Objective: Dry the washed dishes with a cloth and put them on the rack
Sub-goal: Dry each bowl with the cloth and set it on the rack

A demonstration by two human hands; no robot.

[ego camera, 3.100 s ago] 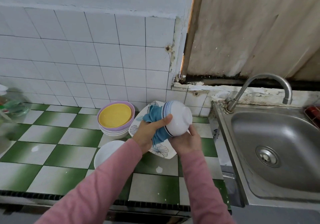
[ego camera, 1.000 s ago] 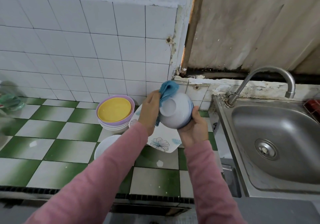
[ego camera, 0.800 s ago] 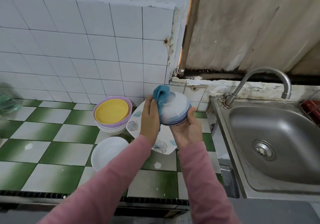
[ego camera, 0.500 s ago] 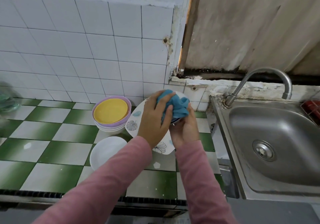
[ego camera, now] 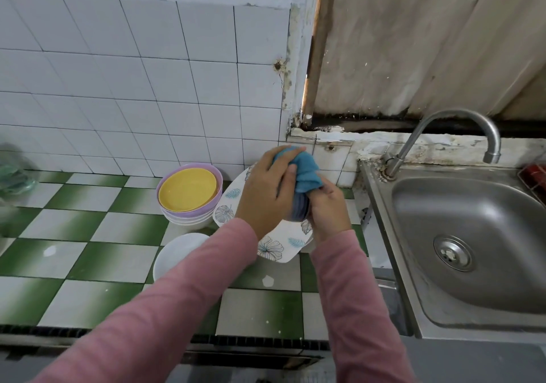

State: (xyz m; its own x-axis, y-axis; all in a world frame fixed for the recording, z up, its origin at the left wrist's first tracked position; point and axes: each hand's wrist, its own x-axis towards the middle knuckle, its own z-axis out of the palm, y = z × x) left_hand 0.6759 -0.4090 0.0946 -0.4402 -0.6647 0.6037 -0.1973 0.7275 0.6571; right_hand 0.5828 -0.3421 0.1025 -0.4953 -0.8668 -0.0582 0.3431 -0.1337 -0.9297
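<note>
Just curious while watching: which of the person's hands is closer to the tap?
Right. The right hand grips the bowl on the side facing the tap; the left hand holds the blue cloth over the bowl, on the far side.

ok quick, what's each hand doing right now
Left hand: grips the blue cloth, pressing it onto the bowl.
Right hand: holds the bowl, fingers curled round it.
</note>
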